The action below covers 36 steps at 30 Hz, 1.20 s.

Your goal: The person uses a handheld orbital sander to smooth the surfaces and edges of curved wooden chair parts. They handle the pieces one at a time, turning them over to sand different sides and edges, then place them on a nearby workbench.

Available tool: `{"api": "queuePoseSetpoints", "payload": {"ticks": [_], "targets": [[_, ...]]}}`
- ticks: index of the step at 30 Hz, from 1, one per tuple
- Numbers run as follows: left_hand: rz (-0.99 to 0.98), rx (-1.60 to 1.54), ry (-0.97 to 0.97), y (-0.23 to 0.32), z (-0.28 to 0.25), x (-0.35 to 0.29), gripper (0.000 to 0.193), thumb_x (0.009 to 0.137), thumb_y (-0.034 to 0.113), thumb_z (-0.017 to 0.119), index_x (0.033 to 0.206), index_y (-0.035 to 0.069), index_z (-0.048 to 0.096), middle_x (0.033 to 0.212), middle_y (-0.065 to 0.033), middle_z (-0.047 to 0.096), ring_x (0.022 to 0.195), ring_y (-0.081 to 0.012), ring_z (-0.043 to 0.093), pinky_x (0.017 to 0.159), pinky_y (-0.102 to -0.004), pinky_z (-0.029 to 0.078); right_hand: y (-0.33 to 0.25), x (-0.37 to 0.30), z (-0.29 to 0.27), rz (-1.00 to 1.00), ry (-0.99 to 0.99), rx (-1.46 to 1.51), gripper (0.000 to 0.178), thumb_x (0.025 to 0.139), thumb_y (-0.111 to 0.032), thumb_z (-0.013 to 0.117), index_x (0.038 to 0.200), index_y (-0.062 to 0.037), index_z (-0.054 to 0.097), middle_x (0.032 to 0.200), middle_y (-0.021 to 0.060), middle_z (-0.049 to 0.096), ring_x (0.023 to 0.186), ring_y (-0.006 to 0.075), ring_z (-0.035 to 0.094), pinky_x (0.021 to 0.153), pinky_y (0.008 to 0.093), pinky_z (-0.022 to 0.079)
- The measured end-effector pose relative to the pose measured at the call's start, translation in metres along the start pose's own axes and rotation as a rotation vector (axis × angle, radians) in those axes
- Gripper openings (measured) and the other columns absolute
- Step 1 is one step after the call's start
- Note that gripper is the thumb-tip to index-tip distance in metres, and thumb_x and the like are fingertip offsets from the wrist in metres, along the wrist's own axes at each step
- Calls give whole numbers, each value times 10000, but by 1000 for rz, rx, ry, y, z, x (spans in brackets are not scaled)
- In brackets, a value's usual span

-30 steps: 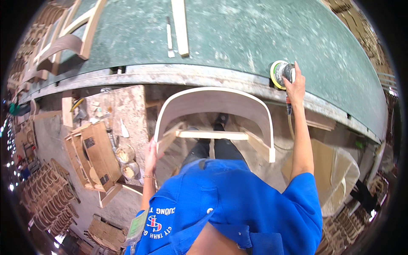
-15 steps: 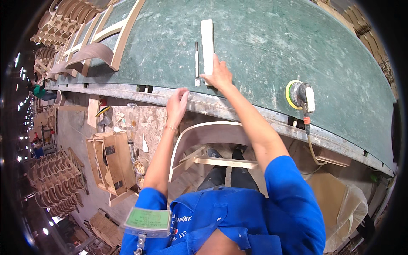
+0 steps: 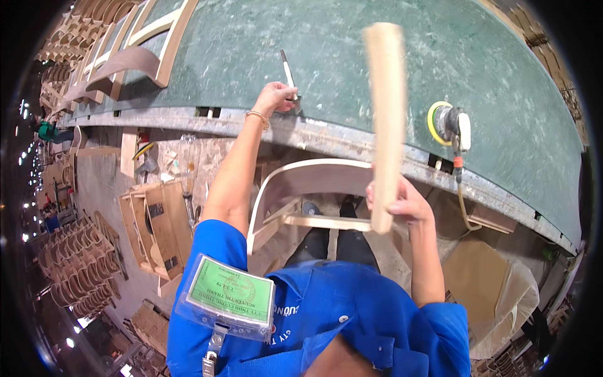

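Upright in my right hand (image 3: pixel 405 200) is a long pale wooden chair part (image 3: pixel 387 113), a slightly curved bar. My fingers wrap round its lower end, and the bar is raised off the green bench top (image 3: pixel 339 69); motion blurs it a little. At the bench's near edge, my left hand (image 3: pixel 276 98) is closed on the lower part of a slim stick-like tool (image 3: pixel 287 69) with a pale shaft and a black far end. The tool's lower end is partly hidden by my fingers, and its exact kind cannot be made out.
A round orbital sander (image 3: pixel 449 124) with a hose lies on the bench to the right. Wooden frames with curved backs (image 3: pixel 135 61) stand at the left. Below the bench are a curved wooden chair frame (image 3: pixel 314 169) before my legs and a wooden box (image 3: pixel 154 223).
My right hand has lifted the wooden bar off the bench and brought it right and toward me. My left hand has moved forward and taken hold of the slim tool, which now tilts.
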<state>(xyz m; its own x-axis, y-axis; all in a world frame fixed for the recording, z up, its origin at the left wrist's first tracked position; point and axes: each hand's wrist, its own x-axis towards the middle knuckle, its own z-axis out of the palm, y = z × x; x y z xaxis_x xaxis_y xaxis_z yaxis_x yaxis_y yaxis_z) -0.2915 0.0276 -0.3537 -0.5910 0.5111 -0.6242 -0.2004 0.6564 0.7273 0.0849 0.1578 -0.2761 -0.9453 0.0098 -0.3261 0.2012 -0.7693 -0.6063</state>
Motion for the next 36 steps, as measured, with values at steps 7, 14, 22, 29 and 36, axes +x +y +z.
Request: {"api": "queuePoseSetpoints", "payload": {"ticks": [7, 14, 22, 29, 36], "targets": [[0, -854, -503, -70, 25, -146, 386, 969, 231, 598, 1306, 53, 536, 811, 26, 627, 643, -30, 587, 541, -163, 518, 29, -10, 42, -187, 182, 174, 719, 837, -180, 671, 1438, -23, 309, 781, 63, 486, 504, 104, 484, 474, 263, 459], [53, -747, -13, -186, -22, -267, 271, 973, 214, 594, 1216, 101, 552, 939, -40, 664, 843, -140, 700, 573, -197, 557, 70, 5, 105, -82, 278, -222, 563, 813, -235, 715, 1268, 12, 493, 738, 19, 508, 546, 85, 493, 494, 236, 436], [128, -628, 129, -253, -54, -307, 508, 984, 222, 568, 1435, 120, 358, 1181, -135, 654, 1002, -213, 685, 797, -285, 560, 94, -6, 133, -128, 375, -290, 615, 824, -286, 714, 1285, 40, 470, 740, 11, 520, 532, 86, 479, 485, 249, 420], [193, -517, -82, -266, -43, -286, 421, 987, 250, 562, 1368, 115, 447, 1051, -73, 692, 953, -157, 677, 808, -276, 532, 101, -28, 133, -196, 532, -359, 575, 849, -270, 689, 1291, 29, 474, 734, 9, 509, 533, 90, 466, 488, 250, 405], [259, -534, -223, -270, -48, -277, 382, 981, 253, 567, 1329, 113, 495, 953, -36, 686, 929, -125, 640, 841, -312, 519, 111, -44, 121, -197, 637, -335, 557, 877, -282, 673, 1302, 14, 470, 796, 18, 520, 555, 80, 463, 489, 240, 400]]}}
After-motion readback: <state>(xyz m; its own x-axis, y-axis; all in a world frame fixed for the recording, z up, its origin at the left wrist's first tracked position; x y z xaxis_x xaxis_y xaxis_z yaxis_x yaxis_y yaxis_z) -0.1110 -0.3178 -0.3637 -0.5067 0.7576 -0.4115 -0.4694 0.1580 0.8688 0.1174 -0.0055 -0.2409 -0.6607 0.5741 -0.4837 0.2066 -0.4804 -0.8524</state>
